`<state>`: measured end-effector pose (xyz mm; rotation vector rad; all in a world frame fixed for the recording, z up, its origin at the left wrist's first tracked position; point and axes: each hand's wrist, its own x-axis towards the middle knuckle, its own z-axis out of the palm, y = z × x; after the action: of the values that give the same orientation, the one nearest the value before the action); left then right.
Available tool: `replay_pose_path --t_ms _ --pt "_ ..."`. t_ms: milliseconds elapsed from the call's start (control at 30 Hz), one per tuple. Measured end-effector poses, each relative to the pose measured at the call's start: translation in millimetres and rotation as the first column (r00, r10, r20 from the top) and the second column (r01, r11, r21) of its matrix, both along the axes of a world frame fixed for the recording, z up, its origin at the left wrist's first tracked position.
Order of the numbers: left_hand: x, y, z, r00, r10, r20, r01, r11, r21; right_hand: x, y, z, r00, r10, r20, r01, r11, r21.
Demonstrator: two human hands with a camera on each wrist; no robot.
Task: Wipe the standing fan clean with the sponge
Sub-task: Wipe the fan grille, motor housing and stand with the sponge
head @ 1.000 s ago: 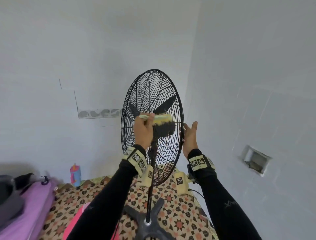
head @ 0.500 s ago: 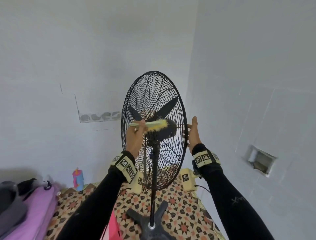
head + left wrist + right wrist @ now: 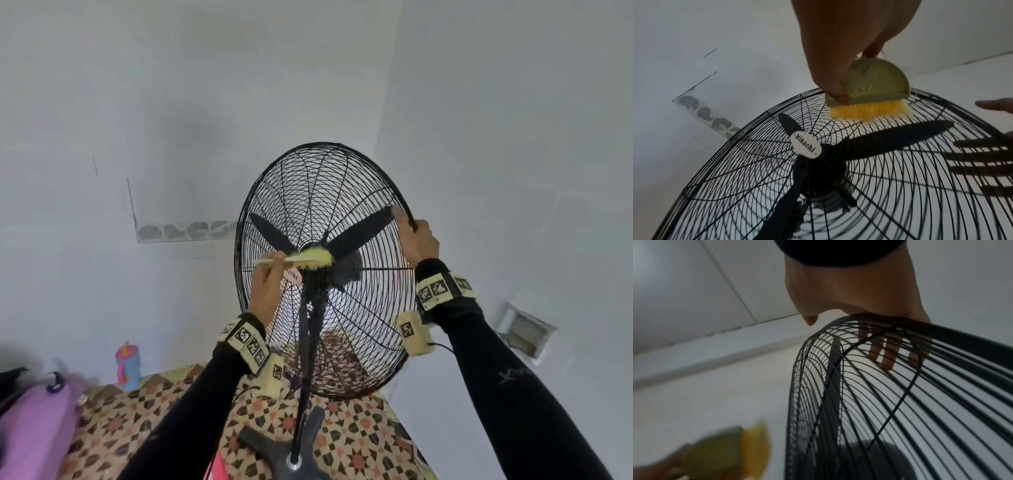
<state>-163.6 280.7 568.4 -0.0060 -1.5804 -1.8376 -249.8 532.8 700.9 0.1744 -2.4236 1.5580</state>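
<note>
A black standing fan (image 3: pixel 363 234) stands in a white room corner, its round wire cage turned toward me. My left hand (image 3: pixel 270 284) pinches a small hand brush (image 3: pixel 308 257) with a pale green handle and yellow bristles; no sponge is visible. In the left wrist view the brush (image 3: pixel 875 86) has its bristles on the front grille above the white badge (image 3: pixel 806 146). My right hand (image 3: pixel 418 240) grips the cage rim on the right. In the right wrist view the right hand (image 3: pixel 849 288) has its fingers draped over the rim (image 3: pixel 962 335) and its thumb on the near side.
The fan's dark cross base (image 3: pixel 294 459) rests on a patterned floor mat (image 3: pixel 359 442). A purple bag (image 3: pixel 34 428) lies at lower left, with a small pink and blue bottle (image 3: pixel 128 365) by the wall. A recessed box (image 3: pixel 524 332) sits in the right wall.
My right hand rose from beside the cage, fingers straight, to grip the rim higher up. My left hand kept the brush near the fan's centre.
</note>
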Motion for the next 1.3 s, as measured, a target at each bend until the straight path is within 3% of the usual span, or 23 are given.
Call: replay_pose_path --t_ms 100,233,333,433,567,667,733,900,1033,1167,1233,1300 --pt "-11 -22 3 0.999 -0.035 -0.015 0.035 0.999 0.007 -3 -11 0 0.991 -0.086 -0.102 0.097 0.988 0.116" --pt "-29 -34 7 0.999 -0.049 -0.004 0.049 0.998 -0.028 -7 -19 -18 0.946 -0.226 -0.231 0.257 0.96 0.114" --pt "-38 -26 -5 0.997 -0.078 -0.01 0.079 0.995 0.066 -5 -20 -22 0.933 -0.251 -0.259 0.288 0.951 0.113" --pt "-42 -17 -41 0.986 -0.168 -0.005 0.165 0.96 0.224 -4 -20 -22 0.928 -0.261 -0.264 0.3 0.947 0.118" --pt "-37 -27 -46 0.973 -0.231 0.013 0.228 0.966 0.119 -3 -24 -21 0.91 -0.307 -0.279 0.347 0.932 0.107" --pt "-42 -33 -28 0.988 -0.153 -0.024 0.155 0.974 0.163 0 -29 -21 0.911 -0.298 -0.284 0.341 0.933 0.115" --pt "-43 -23 -37 0.996 -0.087 0.015 0.085 0.991 0.106 0 -30 -23 0.909 -0.305 -0.286 0.346 0.932 0.105" --pt "-33 -19 -55 0.988 -0.117 0.102 0.119 0.993 -0.015 1 -24 -23 0.905 -0.315 -0.285 0.352 0.932 0.088" --pt "-43 -31 -38 0.996 0.053 0.073 -0.055 0.998 0.025 1 -32 -25 0.906 -0.288 -0.309 0.334 0.937 0.105" --pt "-39 -18 -50 0.985 -0.01 0.171 0.032 0.992 -0.126 -2 -26 -25 0.897 -0.314 -0.312 0.357 0.93 0.089" --pt "-32 -21 -42 0.983 -0.021 0.182 0.038 0.995 -0.088 -1 -24 -27 0.896 -0.313 -0.314 0.357 0.93 0.093" --pt "-31 -23 -26 0.995 0.015 0.094 -0.017 1.0 0.023 0 -26 -28 0.896 -0.298 -0.33 0.348 0.932 0.104"
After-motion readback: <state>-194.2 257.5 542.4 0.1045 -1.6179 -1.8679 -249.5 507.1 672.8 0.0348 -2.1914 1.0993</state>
